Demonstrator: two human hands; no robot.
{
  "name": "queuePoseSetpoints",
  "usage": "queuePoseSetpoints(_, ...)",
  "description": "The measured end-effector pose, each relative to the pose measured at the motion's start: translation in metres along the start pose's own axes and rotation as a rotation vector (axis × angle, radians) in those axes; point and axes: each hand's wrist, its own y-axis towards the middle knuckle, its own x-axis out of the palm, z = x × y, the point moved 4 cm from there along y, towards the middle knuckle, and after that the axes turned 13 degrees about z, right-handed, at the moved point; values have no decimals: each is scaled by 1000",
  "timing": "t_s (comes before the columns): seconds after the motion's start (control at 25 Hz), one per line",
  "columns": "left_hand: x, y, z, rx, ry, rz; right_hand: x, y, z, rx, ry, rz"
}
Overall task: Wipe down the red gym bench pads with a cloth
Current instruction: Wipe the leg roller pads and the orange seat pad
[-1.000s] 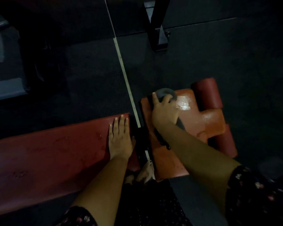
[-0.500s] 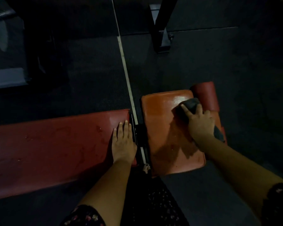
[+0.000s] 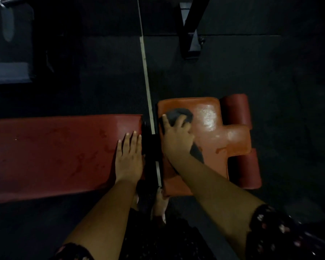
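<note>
Right hand (image 3: 176, 139) clutching cloth (image 3: 178, 113) on seat pad (image 3: 210, 121), left hand (image 3: 129, 156) flat on long pad (image 3: 54, 151); I'd overlap strokes rightward.

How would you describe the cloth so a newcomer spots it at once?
Find the shorter seat pad right of the long red bench pad. At its far-left corner the right hand holds a bunched cloth. It alone is dark grey amid red upholstery.

Pale strip (image 3: 144, 59) (thin) crosses dark floor (image 3: 270, 81).
</note>
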Motion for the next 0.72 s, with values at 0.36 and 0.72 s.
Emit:
queuePoseSetpoints(0.36, 4, -5, -2, 17, -106, 64, 8, -33, 53, -288, -10, -5)
queuePoseSetpoints(0.72, -5, -37, 2, -25, -14, -103, 9, -53, 183, 445, 173, -87)
